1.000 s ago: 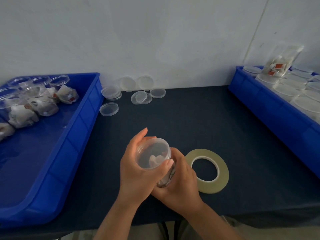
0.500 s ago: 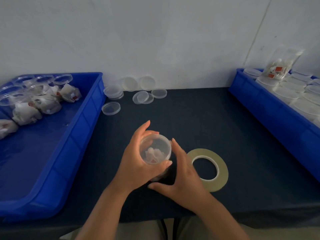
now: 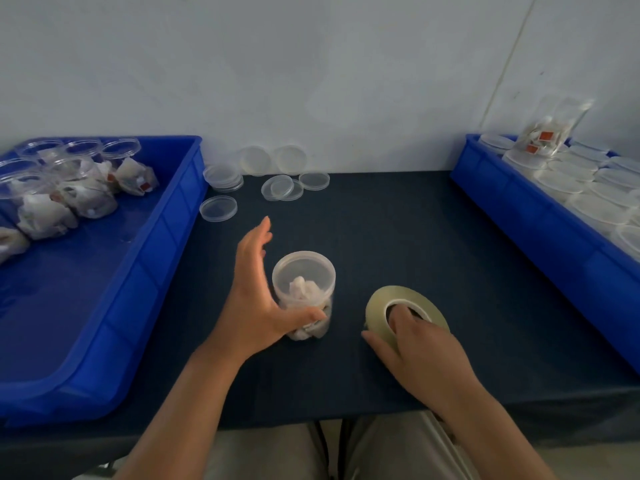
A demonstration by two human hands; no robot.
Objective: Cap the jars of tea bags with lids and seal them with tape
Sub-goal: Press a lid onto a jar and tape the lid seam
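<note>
A clear jar of tea bags (image 3: pixel 304 289) with its lid on stands upright on the dark table (image 3: pixel 398 230), near the front. My left hand (image 3: pixel 254 299) is beside it on the left, fingers straight and spread away from the wall, thumb touching the jar's lower front. To the right lies the yellowish tape roll (image 3: pixel 379 301). My right hand (image 3: pixel 424 346) grips it, fingers hooked into its core and thumb on its outer left edge. The roll's near side is hidden under that hand.
A blue tray (image 3: pixel 156 258) on the left holds several open jars of tea bags (image 3: pixel 69 192). Loose clear lids (image 3: pixel 219 208) lie by the back wall. A blue tray (image 3: pixel 540 223) on the right holds several capped jars (image 3: pixel 568 183). The table's front edge is close to my forearms.
The jar, held in both hands before, now stands on the table. My left hand has opened beside it. My right hand has moved right and taken hold of the tape roll.
</note>
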